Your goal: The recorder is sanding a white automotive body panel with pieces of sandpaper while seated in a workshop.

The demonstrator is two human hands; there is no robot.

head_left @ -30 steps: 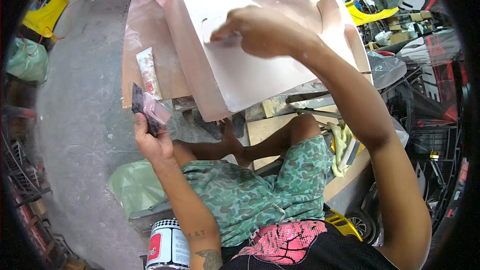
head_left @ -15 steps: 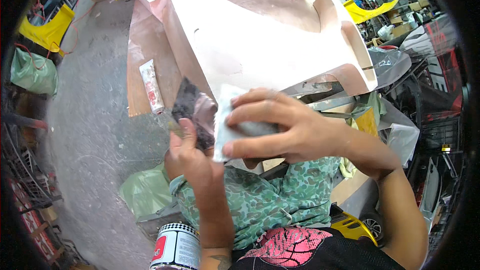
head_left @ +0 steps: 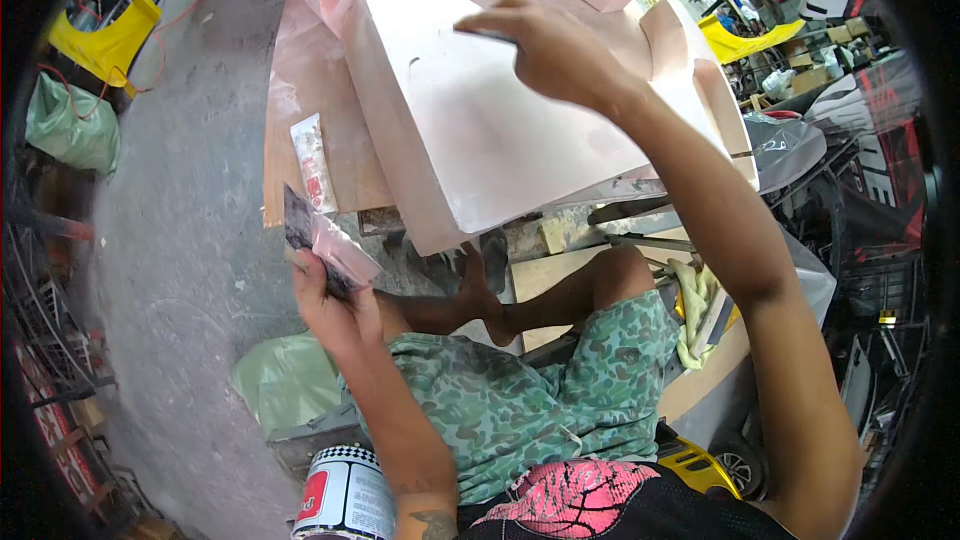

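Raised since the earlier frame from the left hand [head_left: 336,308] — which pinches a dark flat plate [head_left: 298,223] of pink paste [head_left: 343,252] — the right hand [head_left: 563,52] curls, its grip unclear, with the white pink-sided angular panel [head_left: 490,155] beneath it.

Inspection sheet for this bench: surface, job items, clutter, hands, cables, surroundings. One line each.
Surface: white-topped panel over a brown board.
Job items: dark plate carrying pink paste; tube lying on the board.
Clutter: pale yellow cloth right of the knees; can lower left.
Hands: left hand grips the plate; right hand over the panel, holding a thin piece, mostly hidden; contact unclear.
Cables: thin reddish line upper left, cord or hose unclear.
Surroundings: grey floor, green bag, yellow curved part.
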